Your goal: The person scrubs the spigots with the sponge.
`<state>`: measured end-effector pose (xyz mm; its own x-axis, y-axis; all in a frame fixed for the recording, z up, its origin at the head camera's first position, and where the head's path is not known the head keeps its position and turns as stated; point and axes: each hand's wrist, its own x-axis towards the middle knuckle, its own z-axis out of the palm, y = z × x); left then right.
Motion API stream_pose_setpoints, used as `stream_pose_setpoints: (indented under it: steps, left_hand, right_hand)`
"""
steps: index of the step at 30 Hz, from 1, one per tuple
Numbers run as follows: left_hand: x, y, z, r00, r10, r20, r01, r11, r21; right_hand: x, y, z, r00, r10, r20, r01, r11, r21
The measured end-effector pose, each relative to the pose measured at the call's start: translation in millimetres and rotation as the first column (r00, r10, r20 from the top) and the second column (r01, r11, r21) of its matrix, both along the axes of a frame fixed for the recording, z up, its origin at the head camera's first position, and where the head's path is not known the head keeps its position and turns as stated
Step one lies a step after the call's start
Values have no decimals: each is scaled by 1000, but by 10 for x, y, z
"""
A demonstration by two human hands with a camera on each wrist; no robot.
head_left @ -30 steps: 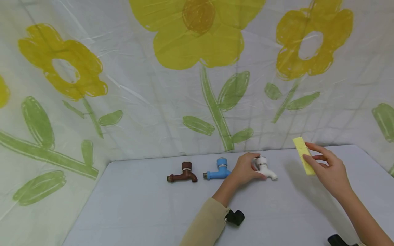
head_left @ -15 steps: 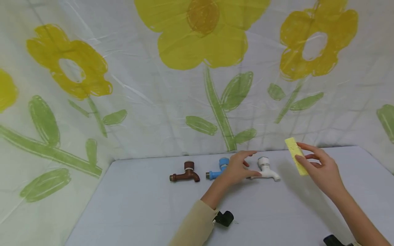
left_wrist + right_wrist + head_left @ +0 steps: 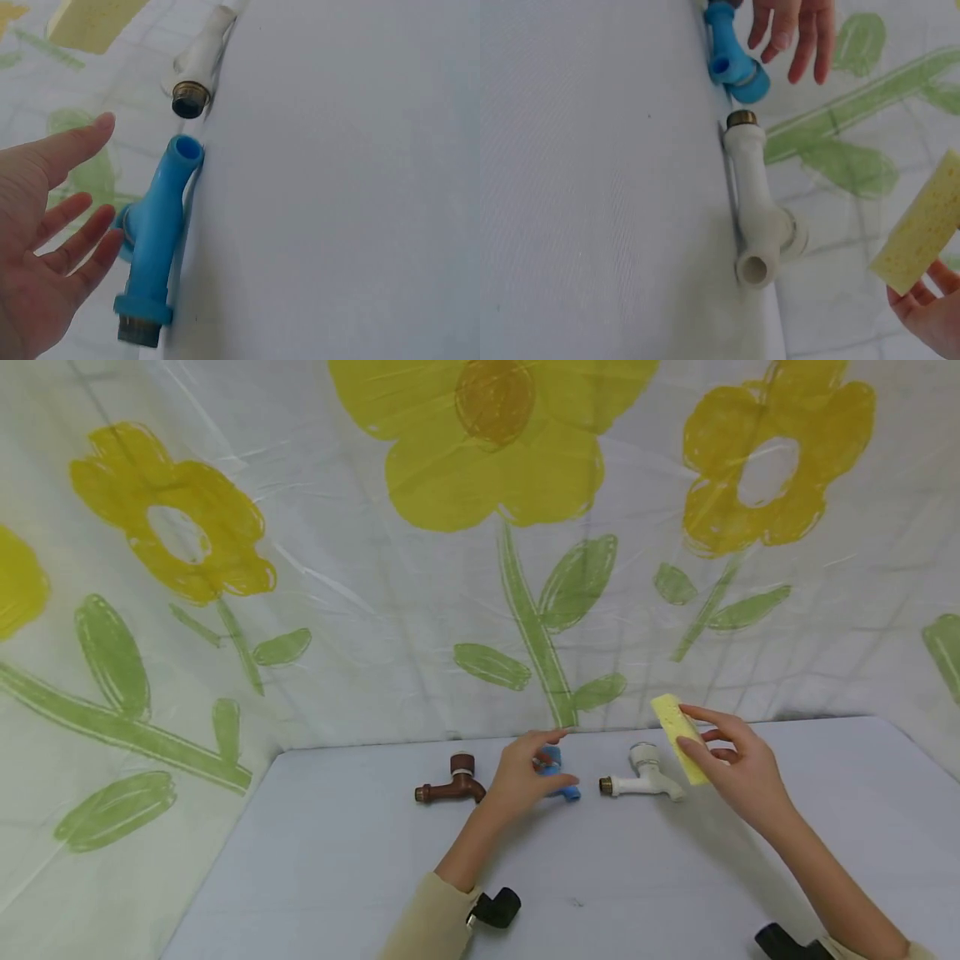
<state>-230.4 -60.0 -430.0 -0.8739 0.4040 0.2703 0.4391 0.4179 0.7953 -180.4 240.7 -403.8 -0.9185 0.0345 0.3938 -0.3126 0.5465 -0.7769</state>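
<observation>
A blue tap (image 3: 159, 225) lies on the white table, partly hidden behind my left hand (image 3: 517, 781) in the head view. That hand's fingers are spread beside the tap, with no grip on it; in the left wrist view a gap shows between the thumb and the tap. My right hand (image 3: 742, 781) pinches a yellow sponge (image 3: 678, 739) between thumb and fingers, held above the table. Just left of the sponge lies a white tap (image 3: 641, 781) with a brass threaded end, and nothing touches it.
A brown tap (image 3: 452, 783) lies left of the blue one, in the same row near the table's back edge. Behind the table (image 3: 315, 860) hangs a white sheet (image 3: 360, 635) with yellow flowers. Black wrist cameras are strapped to both forearms.
My left hand has let go of the white tap and moved left to the blue one. The right hand has carried the sponge left, nearer the white tap.
</observation>
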Motion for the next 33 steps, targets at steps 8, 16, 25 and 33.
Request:
stream_pose_setpoints:
  steps: [8,16,25,33]
  left_hand:
    - [62,-252,-97,998,56,-2,-56,998,-15]
    - [92,-309,-165,996,81,47,-81,997,-13]
    - [111,-360,-240,989,137,58,-133,989,-72]
    - [108,-361,-247,994,112,-4,-111,984,-136]
  right_hand:
    - [-57,-228,28,998,53,-21,-52,999,11]
    - [-103,-452,-4,995,96,-40,-96,995,-12]
    - [-166,-627,-39,994,110,-19,-110,994,-24]
    - [-154,-696,-13,993,115,0,-115,993,-39]
